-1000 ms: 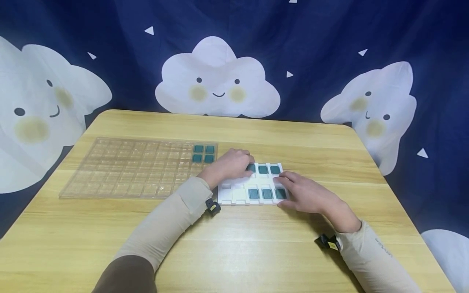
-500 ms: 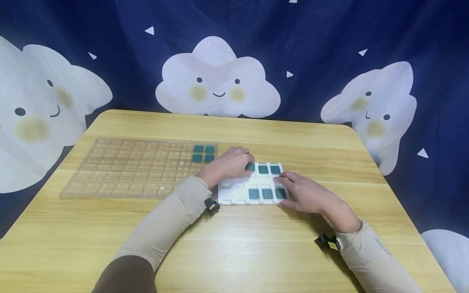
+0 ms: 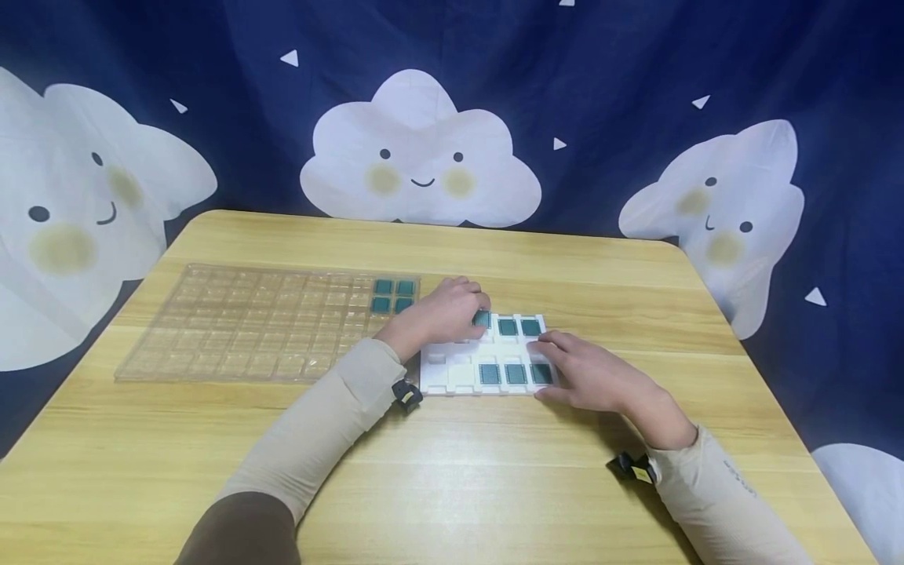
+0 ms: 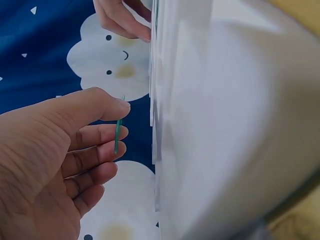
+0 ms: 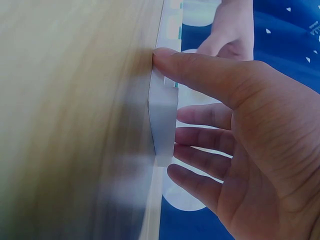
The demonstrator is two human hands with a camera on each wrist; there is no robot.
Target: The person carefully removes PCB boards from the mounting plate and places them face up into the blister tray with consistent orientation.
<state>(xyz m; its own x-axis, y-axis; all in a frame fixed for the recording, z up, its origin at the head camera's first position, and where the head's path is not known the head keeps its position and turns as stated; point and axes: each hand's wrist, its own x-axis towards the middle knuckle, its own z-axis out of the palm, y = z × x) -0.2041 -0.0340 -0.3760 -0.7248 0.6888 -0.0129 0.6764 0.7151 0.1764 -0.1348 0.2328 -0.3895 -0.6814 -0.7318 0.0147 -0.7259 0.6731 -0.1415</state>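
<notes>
My left hand point(image 3: 448, 310) pinches a thin green square chip point(image 3: 482, 319) above the back row of the white tray point(image 3: 459, 380). In the left wrist view the chip point(image 4: 117, 136) is seen edge-on between thumb and fingers of the left hand point(image 4: 65, 150), apart from the tray point(image 4: 200, 125). My right hand point(image 3: 593, 373) rests at the tray's right end, thumb at the near corner and fingers on the far side. The right wrist view shows the right hand point(image 5: 250, 125) touching the tray's end wall point(image 5: 164, 115). Two chips lie in the back row, three in the front row.
A clear plastic tray point(image 3: 240, 322) with many compartments lies to the left on the wooden table point(image 3: 452, 486). Four green chips point(image 3: 382, 304) sit in its back right corner, partly beside my left forearm. A dark blue curtain point(image 3: 586, 63) with white clouds hangs behind the table.
My left hand has risen slightly and shifted a little back and left, and the pinched chip has moved with it. The right hand and both trays have stayed put.
</notes>
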